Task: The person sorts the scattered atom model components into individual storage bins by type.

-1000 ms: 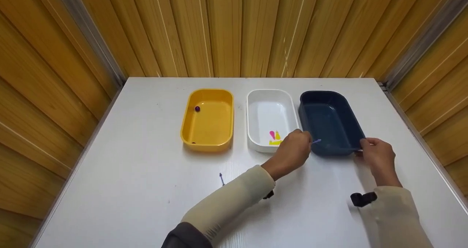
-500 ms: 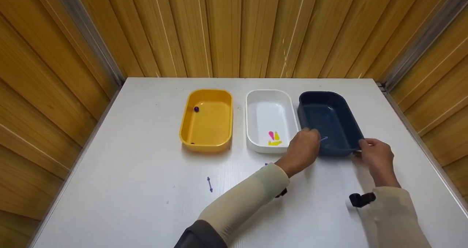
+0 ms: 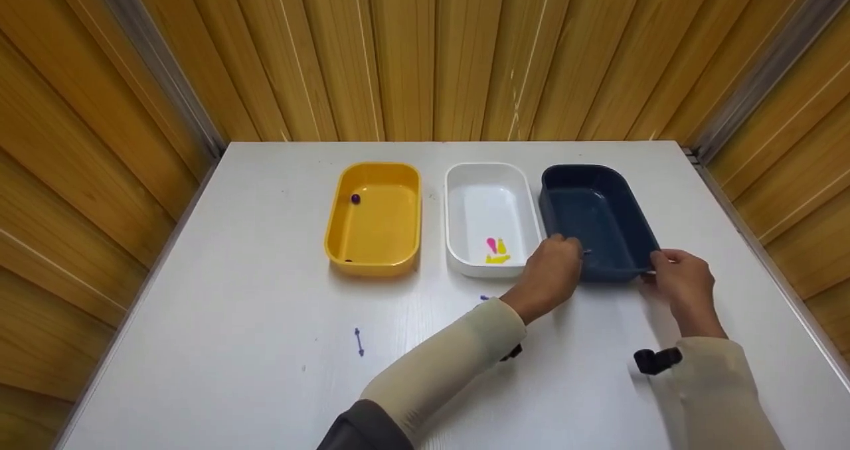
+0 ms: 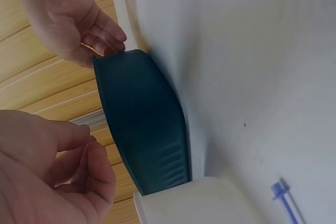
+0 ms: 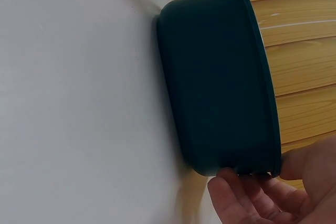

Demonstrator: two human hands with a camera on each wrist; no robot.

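Observation:
My left hand (image 3: pixel 550 271) is over the near left corner of the navy tray (image 3: pixel 601 224), fingers curled with the thumb against them. A short bit of a thin purple stick (image 3: pixel 587 251) shows at its fingertips in the head view; the rest is hidden. In the left wrist view, thumb and fingertips meet above the tray's rim. My right hand (image 3: pixel 684 284) grips the tray's near right corner, thumb at the rim and fingers (image 5: pixel 226 190) under it against the outer wall. Another purple stick (image 3: pixel 359 342) with knobbed ends lies on the table at the left.
A white tray (image 3: pixel 458 254) holding a pink piece (image 3: pixel 491 245) and yellow pieces (image 3: pixel 498 259) stands beside the navy one. Left of that is a yellow tray (image 3: pixel 375 264) with a dark purple bead (image 3: pixel 356 199). One more purple stick (image 3: pixel 484 298) pokes out past my left sleeve.
My left hand has moved right, from the white tray's corner to over the navy tray, and less of its stick shows. The loose stick on the table has shifted left. My right hand stays put.

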